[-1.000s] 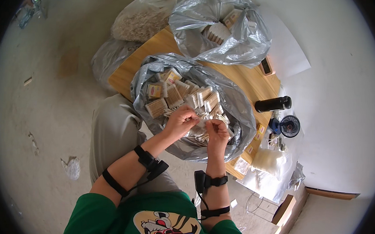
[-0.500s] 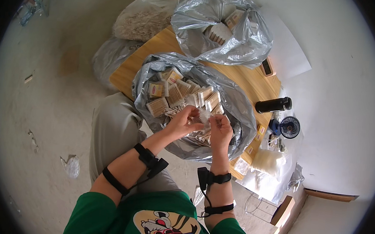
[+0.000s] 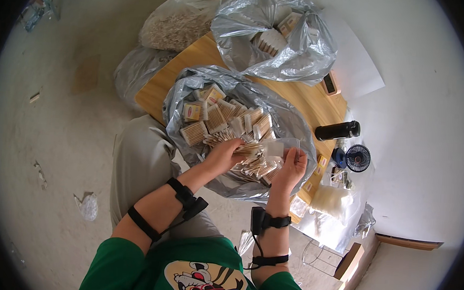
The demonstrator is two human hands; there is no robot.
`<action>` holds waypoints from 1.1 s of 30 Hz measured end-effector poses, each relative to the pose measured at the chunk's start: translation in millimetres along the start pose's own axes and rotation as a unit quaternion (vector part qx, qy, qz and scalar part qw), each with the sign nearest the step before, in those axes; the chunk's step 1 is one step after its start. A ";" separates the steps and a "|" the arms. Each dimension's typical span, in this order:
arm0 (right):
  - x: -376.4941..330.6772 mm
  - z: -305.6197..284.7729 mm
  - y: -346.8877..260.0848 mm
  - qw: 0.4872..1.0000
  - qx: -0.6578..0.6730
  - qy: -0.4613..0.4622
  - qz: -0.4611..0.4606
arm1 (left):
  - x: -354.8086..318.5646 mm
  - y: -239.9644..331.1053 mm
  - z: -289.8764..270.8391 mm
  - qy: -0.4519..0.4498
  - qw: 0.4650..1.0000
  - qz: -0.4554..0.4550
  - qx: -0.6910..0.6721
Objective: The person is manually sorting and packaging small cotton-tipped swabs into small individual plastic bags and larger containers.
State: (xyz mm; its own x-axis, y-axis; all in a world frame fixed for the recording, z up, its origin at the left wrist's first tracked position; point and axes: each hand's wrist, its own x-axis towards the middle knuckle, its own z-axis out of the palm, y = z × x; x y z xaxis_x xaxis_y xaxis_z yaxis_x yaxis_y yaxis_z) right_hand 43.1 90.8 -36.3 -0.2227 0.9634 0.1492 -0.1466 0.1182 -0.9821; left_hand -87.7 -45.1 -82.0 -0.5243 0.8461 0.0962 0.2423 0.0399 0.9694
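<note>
A large grey plastic bag lies spread wide on the table in front of me, full of cotton swabs. Small clear packs of swabs fill its far left part, and loose cotton swabs lie heaped nearer to me. My left hand is closed round a bunch of cotton swabs above the heap. To its right, my right hand pinches the edge of a small clear plastic bag, which stretches toward the bunch. Whether the swab tips are inside it, I cannot tell.
Behind stands a second grey plastic bag with more packs. Clear bags of swabs sit at the far left. Along the wooden table's right side are a black flask, a small fan and a stack of clear bags.
My hands have drawn apart, the right one moving right. The crumpled clear plastic between them now hangs flat from my right hand, and my left hand has gathered a bunch of swabs.
</note>
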 end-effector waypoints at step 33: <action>-57.9 -22.9 -27.8 0.931 -0.285 -0.225 0.013 | -12.1 24.8 -4.9 -0.289 0.918 -0.173 -0.210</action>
State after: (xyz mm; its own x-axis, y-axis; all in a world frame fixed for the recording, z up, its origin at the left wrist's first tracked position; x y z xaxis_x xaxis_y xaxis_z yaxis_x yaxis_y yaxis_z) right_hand 82.2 37.3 -20.3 -0.6198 0.7841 0.0322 0.3719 0.3296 -0.8678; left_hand -79.4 -56.9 -58.0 0.0395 0.9670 -0.2517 -0.2574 0.2532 0.9325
